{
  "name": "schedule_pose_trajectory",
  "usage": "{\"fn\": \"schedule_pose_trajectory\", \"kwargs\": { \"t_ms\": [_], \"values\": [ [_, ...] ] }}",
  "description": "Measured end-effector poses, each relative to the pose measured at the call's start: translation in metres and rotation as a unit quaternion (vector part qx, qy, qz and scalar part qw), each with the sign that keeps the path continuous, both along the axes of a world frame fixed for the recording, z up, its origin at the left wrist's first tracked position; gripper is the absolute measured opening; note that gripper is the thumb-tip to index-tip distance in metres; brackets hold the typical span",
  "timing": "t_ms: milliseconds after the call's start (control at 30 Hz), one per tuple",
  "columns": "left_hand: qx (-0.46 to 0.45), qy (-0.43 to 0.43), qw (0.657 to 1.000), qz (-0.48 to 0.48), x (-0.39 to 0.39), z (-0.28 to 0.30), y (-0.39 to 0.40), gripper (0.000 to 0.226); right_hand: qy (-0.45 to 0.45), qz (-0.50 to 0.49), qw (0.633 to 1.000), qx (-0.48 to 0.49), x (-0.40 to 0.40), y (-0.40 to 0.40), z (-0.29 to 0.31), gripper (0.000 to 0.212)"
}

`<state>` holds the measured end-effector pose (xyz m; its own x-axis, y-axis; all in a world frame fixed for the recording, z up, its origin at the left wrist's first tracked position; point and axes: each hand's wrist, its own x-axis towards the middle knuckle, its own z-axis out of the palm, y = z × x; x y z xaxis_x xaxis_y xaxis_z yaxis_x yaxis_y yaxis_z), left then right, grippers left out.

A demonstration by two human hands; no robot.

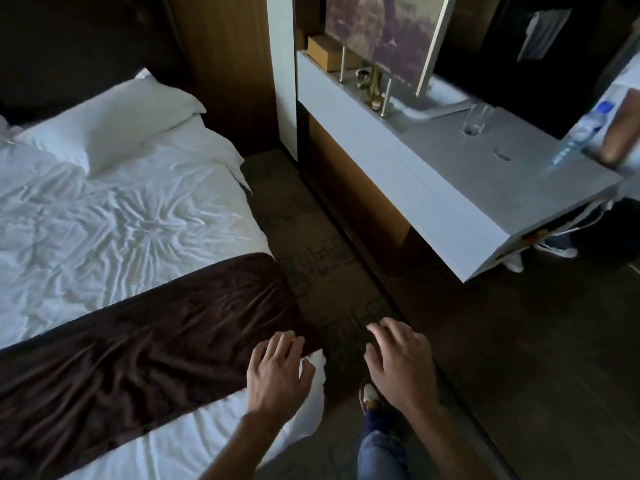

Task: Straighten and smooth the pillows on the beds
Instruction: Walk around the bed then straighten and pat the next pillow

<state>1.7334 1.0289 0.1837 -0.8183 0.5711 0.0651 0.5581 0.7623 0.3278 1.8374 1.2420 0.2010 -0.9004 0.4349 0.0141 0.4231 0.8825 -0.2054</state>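
Left hand [277,370]: palm down, fingers spread loosely and holding nothing, over the near right corner of the bed where the brown runner ends.
Right hand [401,362]: palm down, fingers loosely spread and empty, over the patterned carpet beside the bed; apart from the left hand.
Pillow [107,124]: white, at the head of the bed against the dark headboard, far from both hands; lies at a slant, its surface creased, with one corner pointing toward the wooden wall panel.
Bed [138,216]: white sheet heavily wrinkled across the middle.
Runner [145,337]: dark brown, creased, laid across the foot end of the bed.
Desk [433,178]: white top, right of the carpet strip, well apart from the bed.
Glass [478,121]: clear, upright on the desk.
Water bottle [581,133]: clear plastic with a blue cap, at the far right edge of the desk; its label is too blurred to read.
Framed picture [384,32]: stands on brass legs at the back of the desk; no legible writing.
Leg [377,452]: in blue jeans, shoe on the carpet below the right hand.
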Motion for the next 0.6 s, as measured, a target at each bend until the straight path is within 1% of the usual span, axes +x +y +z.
{"fn": "schedule_pose_trajectory", "kwargs": {
  "t_ms": [167,233,300,467,600],
  "values": [
    [-0.003,-0.005,0.996,0.092,-0.057,0.005,0.096,0.038,0.005,0.062,0.998,-0.005,-0.088,0.108,0.010,0.040],
    [-0.001,0.008,0.993,0.116,-0.080,0.011,0.130,0.039,0.010,0.096,0.995,0.001,-0.123,0.146,0.019,0.040],
    [-0.006,-0.004,0.990,0.139,-0.107,0.019,0.156,0.039,0.014,0.114,0.993,-0.004,-0.159,0.179,0.028,0.040],
    [-0.006,0.012,0.979,0.203,-0.167,0.031,0.204,0.036,0.036,0.164,0.986,-0.001,-0.246,0.240,0.035,0.038],
    [-0.001,0.016,0.968,0.250,-0.226,0.026,0.229,0.034,0.046,0.211,0.976,-0.005,-0.333,0.271,0.025,0.038]
  ]
}}
